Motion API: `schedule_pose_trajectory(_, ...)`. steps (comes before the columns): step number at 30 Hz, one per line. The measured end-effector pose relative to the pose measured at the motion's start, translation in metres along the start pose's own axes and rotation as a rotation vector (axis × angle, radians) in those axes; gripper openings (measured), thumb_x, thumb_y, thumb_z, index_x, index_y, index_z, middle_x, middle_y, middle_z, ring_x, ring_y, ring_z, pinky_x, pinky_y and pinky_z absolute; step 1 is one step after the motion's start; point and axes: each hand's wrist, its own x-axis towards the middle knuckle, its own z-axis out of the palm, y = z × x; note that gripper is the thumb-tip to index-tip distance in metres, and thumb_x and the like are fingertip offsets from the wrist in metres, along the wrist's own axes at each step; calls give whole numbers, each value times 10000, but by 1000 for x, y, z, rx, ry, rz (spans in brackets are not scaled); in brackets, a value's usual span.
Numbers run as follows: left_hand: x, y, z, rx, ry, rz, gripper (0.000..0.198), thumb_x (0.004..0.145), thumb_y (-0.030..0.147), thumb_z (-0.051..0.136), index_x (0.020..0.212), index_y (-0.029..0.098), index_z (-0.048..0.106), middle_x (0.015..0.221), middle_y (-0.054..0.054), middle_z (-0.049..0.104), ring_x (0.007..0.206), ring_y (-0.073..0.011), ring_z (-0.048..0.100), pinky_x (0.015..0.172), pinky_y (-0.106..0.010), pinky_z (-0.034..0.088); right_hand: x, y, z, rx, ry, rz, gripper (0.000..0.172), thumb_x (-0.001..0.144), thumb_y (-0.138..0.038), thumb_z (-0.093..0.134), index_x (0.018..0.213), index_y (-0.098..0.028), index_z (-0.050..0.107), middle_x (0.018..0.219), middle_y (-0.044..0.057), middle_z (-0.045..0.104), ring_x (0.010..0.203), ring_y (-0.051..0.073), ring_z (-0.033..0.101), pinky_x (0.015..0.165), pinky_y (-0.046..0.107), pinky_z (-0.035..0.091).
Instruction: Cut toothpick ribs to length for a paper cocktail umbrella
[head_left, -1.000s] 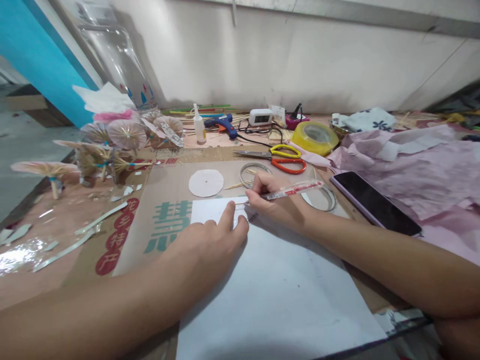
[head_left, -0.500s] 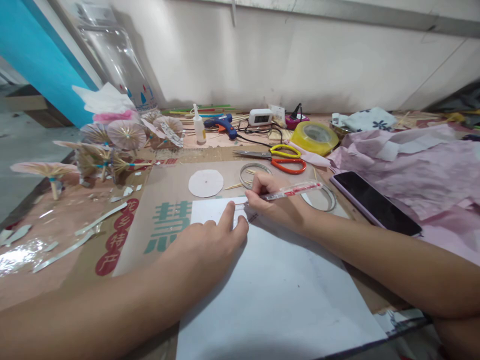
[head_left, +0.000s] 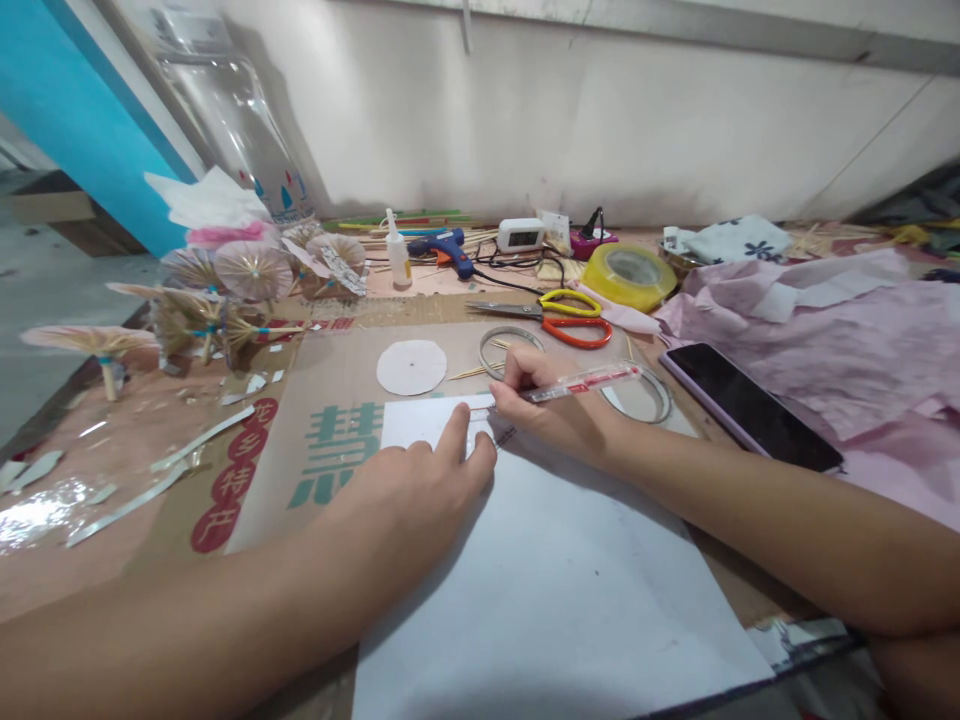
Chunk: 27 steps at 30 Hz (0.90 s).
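Observation:
A large white sheet of paper (head_left: 570, 590) lies on the cardboard in front of me. My right hand (head_left: 544, 400) is closed around a clear pen with red markings (head_left: 592, 380), its tip down at the upper part of the sheet. My left hand (head_left: 420, 500) rests on the paper just left of the pen tip, index finger and thumb stretched out and apart. Between those fingertips and the pen lies a small clear piece with dark marks (head_left: 484, 432), perhaps a ruler, mostly hidden. A white paper disc (head_left: 412, 367) with a centre dot sits beyond the left hand.
Behind the hands lie scissors (head_left: 555, 315), tape rings (head_left: 514, 340), yellow tape (head_left: 628, 276), a glue gun (head_left: 450, 250) and a glue bottle (head_left: 398, 258). Small paper umbrellas (head_left: 255, 268) crowd the left. A phone (head_left: 754, 405) and crumpled pink paper (head_left: 832, 330) are on the right.
The pen tilts very slightly differently in my right hand. Both hands and the sheet otherwise stay in place.

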Motion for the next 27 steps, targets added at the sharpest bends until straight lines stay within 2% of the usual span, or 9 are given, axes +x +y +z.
schedule_pose_trajectory(8, -1, 1, -2, -3, -8, -2, 568, 874, 36, 494, 1431, 131, 554, 1502, -284, 527, 667, -249, 751, 484, -359, 604, 1, 0, 0, 20, -16, 8, 244, 886, -268, 560, 697, -229, 411, 632, -45, 459, 597, 126, 424, 570, 284, 311)
schedule_pose_trajectory(11, 1, -7, -2, -24, 25, -16, 449, 916, 72, 477, 1340, 138, 608, 1475, -248, 565, 659, -238, 739, 466, -346, 560, 1, 0, 1, 65, 2, 5, 241, 888, -269, 568, 701, -228, 421, 636, -48, 454, 596, 125, 420, 572, 283, 319)
schedule_pose_trajectory(13, 4, -17, -3, -82, 39, -26, 340, 948, 97, 463, 1218, 159, 660, 1370, -182, 650, 673, -230, 729, 469, -329, 521, 2, 0, 0, 95, 20, 1, 240, 894, -270, 570, 706, -228, 427, 636, -48, 465, 588, 124, 423, 563, 279, 320)
schedule_pose_trajectory(15, 8, -29, -2, -182, 25, -33, 291, 954, 89, 466, 1124, 183, 683, 1164, -99, 723, 711, -215, 719, 525, -309, 507, 2, -1, 0, 118, 16, 3, 241, 904, -276, 570, 714, -231, 430, 620, -50, 484, 565, 122, 431, 547, 274, 319)
schedule_pose_trajectory(17, 13, -40, -1, -263, 68, -59, 276, 971, 107, 461, 1095, 198, 690, 1033, -57, 717, 732, -197, 699, 598, -302, 502, 2, -2, 0, 126, 11, -2, 240, 915, -283, 571, 725, -234, 433, 600, -52, 497, 547, 125, 448, 540, 271, 325)
schedule_pose_trajectory(19, 18, -46, -1, -281, 123, -80, 268, 991, 141, 447, 1080, 194, 695, 993, -53, 694, 713, -189, 674, 622, -312, 485, 2, -1, 0, 125, 24, -24, 240, 924, -285, 569, 734, -236, 431, 601, -49, 509, 555, 131, 472, 548, 273, 339)
schedule_pose_trajectory(21, 22, -47, -6, -260, 130, -76, 267, 985, 133, 439, 1029, 173, 699, 962, -61, 673, 693, -189, 656, 621, -319, 467, 1, 0, 1, 121, 40, -47, 244, 933, -287, 567, 739, -236, 427, 616, -42, 522, 575, 137, 493, 559, 273, 351)
schedule_pose_trajectory(24, 27, -43, -24, -186, 48, -72, 252, 936, 71, 460, 927, 149, 699, 900, -76, 658, 697, -211, 658, 608, -323, 449, 0, 1, 1, 113, 41, -62, 247, 942, -287, 564, 742, -232, 431, 632, -39, 525, 591, 138, 501, 564, 268, 356)
schedule_pose_trajectory(27, 32, -38, -42, -102, -29, -79, 244, 898, 21, 481, 913, 128, 700, 884, -97, 675, 748, -242, 690, 615, -320, 451, -4, 0, -1, 81, 87, -133, 252, 950, -284, 561, 734, -229, 443, 641, -37, 516, 593, 135, 494, 559, 265, 359)
